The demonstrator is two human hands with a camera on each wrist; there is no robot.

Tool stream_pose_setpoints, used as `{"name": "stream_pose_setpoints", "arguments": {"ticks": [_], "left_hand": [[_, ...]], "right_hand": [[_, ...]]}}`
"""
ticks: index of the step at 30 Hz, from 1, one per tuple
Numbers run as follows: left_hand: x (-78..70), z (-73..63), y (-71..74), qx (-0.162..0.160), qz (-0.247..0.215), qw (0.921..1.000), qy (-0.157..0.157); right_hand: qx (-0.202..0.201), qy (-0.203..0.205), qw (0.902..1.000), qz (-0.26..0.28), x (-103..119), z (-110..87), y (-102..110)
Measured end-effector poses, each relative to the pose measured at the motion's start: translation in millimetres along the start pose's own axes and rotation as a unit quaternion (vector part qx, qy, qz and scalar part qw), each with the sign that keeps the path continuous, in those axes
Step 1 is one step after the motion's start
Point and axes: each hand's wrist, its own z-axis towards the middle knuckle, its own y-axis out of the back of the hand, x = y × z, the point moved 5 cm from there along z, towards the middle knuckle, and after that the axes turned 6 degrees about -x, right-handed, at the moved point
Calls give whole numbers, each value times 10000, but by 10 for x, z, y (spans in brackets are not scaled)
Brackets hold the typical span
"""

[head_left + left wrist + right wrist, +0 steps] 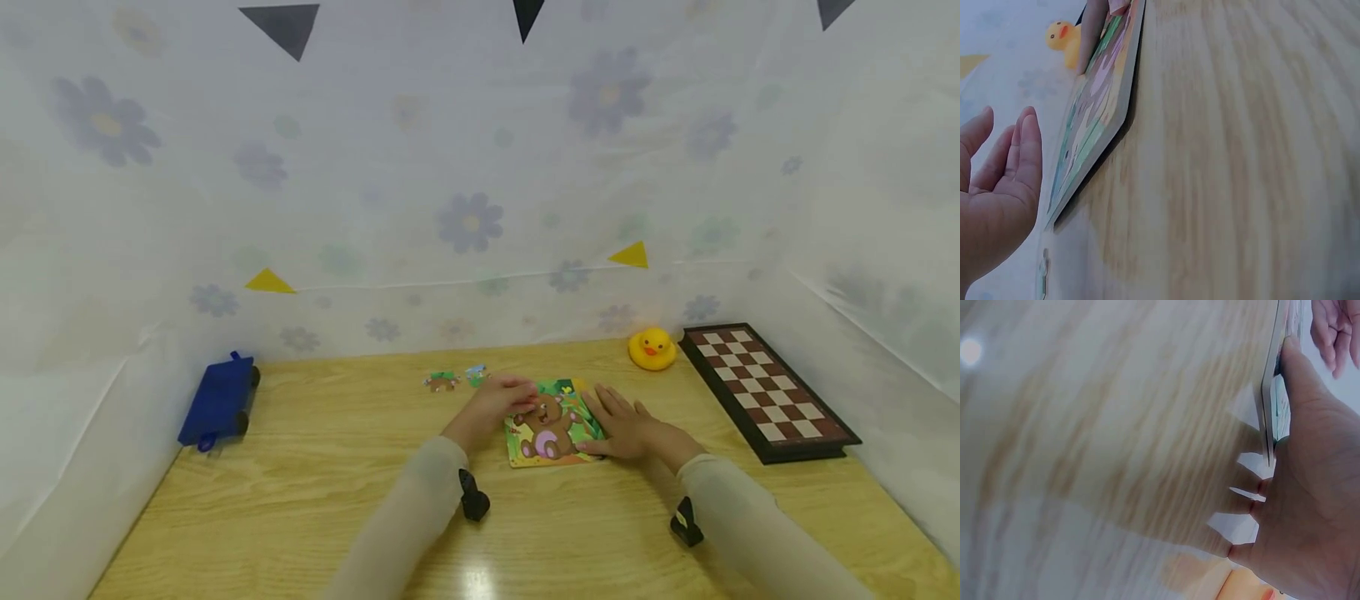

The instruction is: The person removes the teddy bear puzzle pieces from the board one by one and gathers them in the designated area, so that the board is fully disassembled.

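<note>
A bear jigsaw puzzle (551,443) in a flat square board lies on the wooden table in front of me. Above its upper left part hovers my left hand (489,406), fingers loosely bent; the left wrist view shows nothing between thumb and fingers. My right hand (632,431) rests at the board's right edge, thumb on the board and the other fingers spread. In the right wrist view that thumb (1300,378) lies over the edge. Two loose puzzle pieces, one brown and green (442,382), one bluish (476,374), lie beyond the left hand.
A yellow rubber duck (652,350) sits at the back right, beside a folded checkered chessboard (765,385) with a black rim. At the far left is a blue toy cart (217,402) with dark wheels. Flower-patterned white cloth (471,167) surrounds the table's back and sides.
</note>
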Motion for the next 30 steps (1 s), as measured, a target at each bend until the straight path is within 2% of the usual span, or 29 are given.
{"name": "stream_pose_setpoints", "arguments": {"ticks": [5,15,23,30], "left_hand": [[71,41,-126,-144,-69,9994,292],[147,137,-249,-121,120,9988,456],[137,155,-287,1,693,9969,367],[166,173,-310,-10,926,9950,363]], "right_hand": [[56,-61,10000,-22,51,-27,51],[116,-43,9999,-66,24,-21,44],[-54,13,9999,-91,-34,38,-7],[-109,9,9999,-74,-66,50,-43]]}}
